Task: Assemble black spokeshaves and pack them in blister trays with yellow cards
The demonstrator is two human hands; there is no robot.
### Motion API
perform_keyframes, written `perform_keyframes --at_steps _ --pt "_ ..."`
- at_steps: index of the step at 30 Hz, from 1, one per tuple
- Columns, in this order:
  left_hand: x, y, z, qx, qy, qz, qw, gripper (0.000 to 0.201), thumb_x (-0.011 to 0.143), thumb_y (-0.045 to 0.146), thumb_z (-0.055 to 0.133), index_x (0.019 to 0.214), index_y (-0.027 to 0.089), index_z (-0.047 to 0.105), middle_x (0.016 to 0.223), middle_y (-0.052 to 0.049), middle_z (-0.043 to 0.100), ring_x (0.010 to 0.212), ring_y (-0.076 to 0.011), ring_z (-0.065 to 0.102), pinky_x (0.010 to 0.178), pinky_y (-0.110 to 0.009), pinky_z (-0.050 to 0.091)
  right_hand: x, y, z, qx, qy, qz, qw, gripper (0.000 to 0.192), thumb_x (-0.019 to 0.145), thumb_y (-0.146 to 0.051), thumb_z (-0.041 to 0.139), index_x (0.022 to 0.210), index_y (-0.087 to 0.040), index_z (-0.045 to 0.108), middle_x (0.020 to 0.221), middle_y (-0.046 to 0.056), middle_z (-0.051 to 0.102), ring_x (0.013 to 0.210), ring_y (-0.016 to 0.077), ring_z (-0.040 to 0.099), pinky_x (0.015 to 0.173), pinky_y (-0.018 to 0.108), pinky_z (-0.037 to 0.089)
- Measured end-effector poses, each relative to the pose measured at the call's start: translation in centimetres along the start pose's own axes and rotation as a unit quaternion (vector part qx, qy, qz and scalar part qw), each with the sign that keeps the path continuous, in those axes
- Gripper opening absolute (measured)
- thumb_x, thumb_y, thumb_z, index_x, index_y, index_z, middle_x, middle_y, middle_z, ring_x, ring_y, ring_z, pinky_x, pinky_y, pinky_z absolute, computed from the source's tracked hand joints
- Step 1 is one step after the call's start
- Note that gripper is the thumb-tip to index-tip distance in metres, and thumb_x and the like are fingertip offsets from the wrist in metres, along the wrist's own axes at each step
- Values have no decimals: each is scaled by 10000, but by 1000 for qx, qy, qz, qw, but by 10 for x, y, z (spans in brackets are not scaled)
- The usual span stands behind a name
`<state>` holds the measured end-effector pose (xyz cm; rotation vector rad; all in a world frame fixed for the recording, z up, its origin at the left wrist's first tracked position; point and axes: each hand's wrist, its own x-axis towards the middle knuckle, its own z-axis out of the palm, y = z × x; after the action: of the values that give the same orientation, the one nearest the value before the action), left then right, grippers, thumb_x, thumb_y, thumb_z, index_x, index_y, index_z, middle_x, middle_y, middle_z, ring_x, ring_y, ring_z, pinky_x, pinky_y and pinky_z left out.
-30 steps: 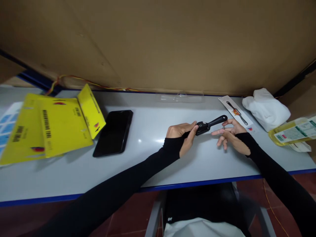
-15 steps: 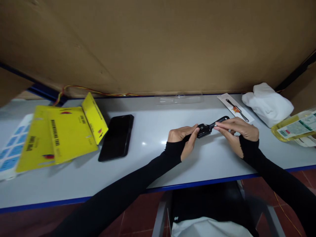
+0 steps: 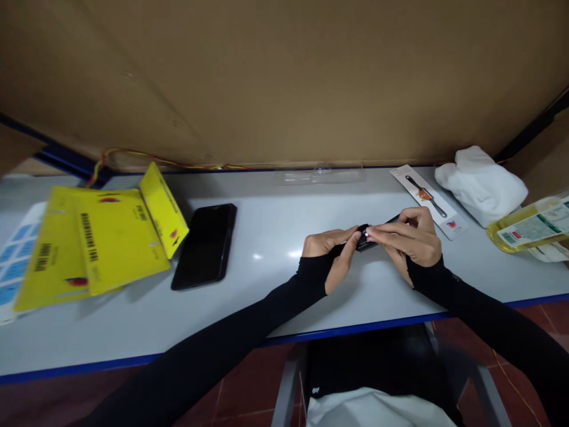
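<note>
1. Black sleeves cover both forearms, which reach in over the blue-trimmed near edge of the grey table [image 3: 275, 308].
2. Left hand [image 3: 331, 252], just right of the table's middle: fingers closed around the wide end of a small black tool [image 3: 365, 237], thumb on top, holding it just above the surface.
3. Right hand [image 3: 409, 240] meets it from the right, fingertips pinched at the tool's head and curled over its handle, so most of the tool is hidden. A small pale glint shows at the pinch; cannot tell what it is.
4. Step in hand, as I read it: fitting or adjusting a part at the tool's head while the left hand steadies it. The next move calls for a firm left-hand hold and fine fingertip work from the right.
5. Left of the hands: a black phone [image 3: 205, 244] lying flat, then yellow packaging cards [image 3: 100, 237] toward the left edge.
6. Toward the far right corner: a printed backing card [image 3: 427, 200] showing a similar tool, a white cloth [image 3: 480, 185], and a clear yellowish packet [image 3: 528, 228] at the right edge.
7. Along the far edge: a clear plastic blister [image 3: 326, 174] and brown cardboard [image 3: 284, 77] walling the back.
</note>
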<state>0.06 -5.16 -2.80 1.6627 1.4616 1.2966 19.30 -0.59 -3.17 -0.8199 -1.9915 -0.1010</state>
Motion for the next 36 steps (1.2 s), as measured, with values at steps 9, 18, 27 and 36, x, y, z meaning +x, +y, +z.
perform_keyframes --at_steps 9,18,27,36 --pt "0 2 0 0 4 3 1000 251 966 369 671 1032 200 843 882 -51 821 732 -193 750 681 -321 598 15 -6 -15 -78 -38 -66 994 272 930 -103 723 1008 -343 823 870 -3 791 882 202 584 778 402 386" --pt "-3 1 2 -1 -1 -11 1000 256 962 360 669 1053 192 839 882 -58 817 741 -195 745 676 -321 587 11 -6 -8 -100 -45 -18 994 160 927 -225 750 955 -361 829 906 49 678 947 237 499 822 419 408" --pt "-3 -6 6 9 7 -16 1000 246 944 358 686 1037 194 843 919 -66 825 766 -216 763 683 -332 592 14 -8 -4 -99 -89 -64 989 148 975 -185 655 910 -228 780 865 76 696 856 232 436 717 378 396" --pt "-8 2 5 42 7 8 999 238 958 345 665 1014 196 842 861 -56 818 716 -207 755 670 -330 597 15 -15 -5 -144 -73 -76 984 182 959 -103 647 932 -239 764 881 48 735 889 234 463 757 382 426"
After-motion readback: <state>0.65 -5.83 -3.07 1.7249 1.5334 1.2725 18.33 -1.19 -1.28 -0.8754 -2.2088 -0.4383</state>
